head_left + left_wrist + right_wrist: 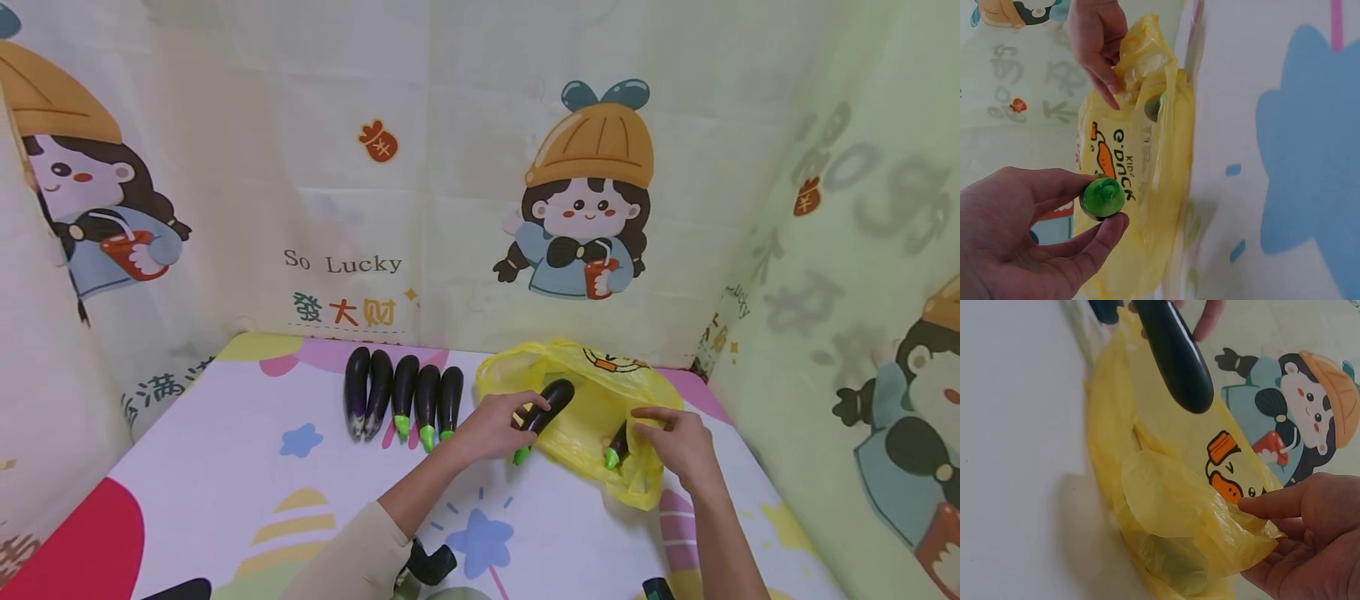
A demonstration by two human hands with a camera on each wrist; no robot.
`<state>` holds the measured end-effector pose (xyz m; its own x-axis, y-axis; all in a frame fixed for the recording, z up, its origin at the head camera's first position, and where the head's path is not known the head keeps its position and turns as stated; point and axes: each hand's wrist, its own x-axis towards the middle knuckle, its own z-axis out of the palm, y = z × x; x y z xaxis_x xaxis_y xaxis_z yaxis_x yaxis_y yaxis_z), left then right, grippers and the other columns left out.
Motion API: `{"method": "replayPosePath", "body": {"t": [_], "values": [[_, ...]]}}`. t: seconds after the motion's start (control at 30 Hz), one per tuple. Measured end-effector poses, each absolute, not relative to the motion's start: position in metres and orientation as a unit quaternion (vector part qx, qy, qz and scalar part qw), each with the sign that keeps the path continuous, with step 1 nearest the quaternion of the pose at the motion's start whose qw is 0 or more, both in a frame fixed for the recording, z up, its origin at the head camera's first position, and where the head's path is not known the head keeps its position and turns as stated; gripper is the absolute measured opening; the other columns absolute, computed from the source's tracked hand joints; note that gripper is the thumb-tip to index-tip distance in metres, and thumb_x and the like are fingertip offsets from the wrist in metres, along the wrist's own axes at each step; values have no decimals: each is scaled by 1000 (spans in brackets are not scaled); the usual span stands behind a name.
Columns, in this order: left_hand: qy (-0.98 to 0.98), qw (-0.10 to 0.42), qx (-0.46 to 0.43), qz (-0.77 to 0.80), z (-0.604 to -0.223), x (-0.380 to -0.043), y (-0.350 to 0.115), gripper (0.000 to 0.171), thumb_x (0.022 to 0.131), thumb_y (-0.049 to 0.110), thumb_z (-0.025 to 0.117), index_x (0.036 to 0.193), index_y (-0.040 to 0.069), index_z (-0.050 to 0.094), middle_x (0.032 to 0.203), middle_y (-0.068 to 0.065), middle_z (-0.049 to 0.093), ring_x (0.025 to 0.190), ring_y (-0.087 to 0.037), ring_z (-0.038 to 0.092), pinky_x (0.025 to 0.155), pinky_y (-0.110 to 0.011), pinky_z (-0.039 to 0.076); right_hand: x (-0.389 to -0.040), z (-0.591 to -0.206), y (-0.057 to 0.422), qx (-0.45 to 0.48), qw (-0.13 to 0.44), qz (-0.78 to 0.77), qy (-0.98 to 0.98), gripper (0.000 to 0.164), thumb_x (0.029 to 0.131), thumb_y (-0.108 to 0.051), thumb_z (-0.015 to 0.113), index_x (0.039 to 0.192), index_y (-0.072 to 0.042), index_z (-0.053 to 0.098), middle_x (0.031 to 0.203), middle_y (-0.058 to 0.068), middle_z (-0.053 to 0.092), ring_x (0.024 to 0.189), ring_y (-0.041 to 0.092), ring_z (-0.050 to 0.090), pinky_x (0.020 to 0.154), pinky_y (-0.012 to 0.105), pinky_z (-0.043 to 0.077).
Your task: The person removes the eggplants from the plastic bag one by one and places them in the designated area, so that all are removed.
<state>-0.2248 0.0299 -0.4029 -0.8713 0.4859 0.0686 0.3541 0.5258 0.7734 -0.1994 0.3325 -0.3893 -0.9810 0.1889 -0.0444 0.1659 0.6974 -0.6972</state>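
My left hand (491,427) grips a dark purple eggplant (553,402) between thumb and fingers, over the mouth of a yellow plastic bag (577,417). In the left wrist view its green stem end (1104,197) faces the camera; in the right wrist view its glossy rounded end (1191,387) points down across the bag. My right hand (681,442) pinches the bag's edge at the right, thumb and fingers on the crumpled film (1241,531). Another eggplant (617,448) lies inside the bag near that hand, its green stem toward me.
To the left of the bag, several eggplants (405,392) lie side by side in a row on the patterned tablecloth (225,433). Printed curtains (450,208) stand behind the table and along both sides. A dark object (431,563) shows by my left sleeve.
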Motion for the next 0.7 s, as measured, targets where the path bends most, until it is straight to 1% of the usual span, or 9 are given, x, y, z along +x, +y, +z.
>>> {"method": "replayPosePath", "body": {"t": [0.13, 0.27, 0.57, 0.7], "values": [[869, 62, 244, 425, -401, -221, 17, 40, 93, 13, 74, 130, 24, 68, 114, -8, 70, 90, -15, 71, 72, -28, 55, -199, -389, 333, -101, 11, 378, -920, 37, 97, -21, 68, 129, -2, 72, 143, 32, 57, 130, 43, 50, 75, 27, 50], [869, 49, 238, 430, -401, -219, 1, 40, 93, 13, 74, 131, 21, 68, 114, -11, 70, 88, -16, 71, 70, -29, 54, -200, -389, 332, -97, 11, 379, -920, 36, 98, -21, 68, 128, -2, 73, 143, 32, 57, 129, 43, 50, 75, 28, 50], [871, 7, 221, 438, -405, -217, -37, 40, 90, 11, 76, 128, 20, 68, 111, -12, 72, 79, -13, 69, 67, -30, 54, -202, -389, 332, -107, 2, 379, -919, 36, 98, -20, 67, 129, -2, 72, 145, 32, 55, 126, 42, 49, 74, 28, 49], [873, -6, 199, 445, -405, -218, -53, 39, 88, 10, 79, 124, 21, 70, 109, -12, 72, 80, -14, 67, 69, -30, 56, -202, -391, 332, -108, 4, 376, -920, 36, 98, -20, 67, 128, -2, 72, 144, 32, 55, 122, 41, 50, 73, 29, 48]]}}
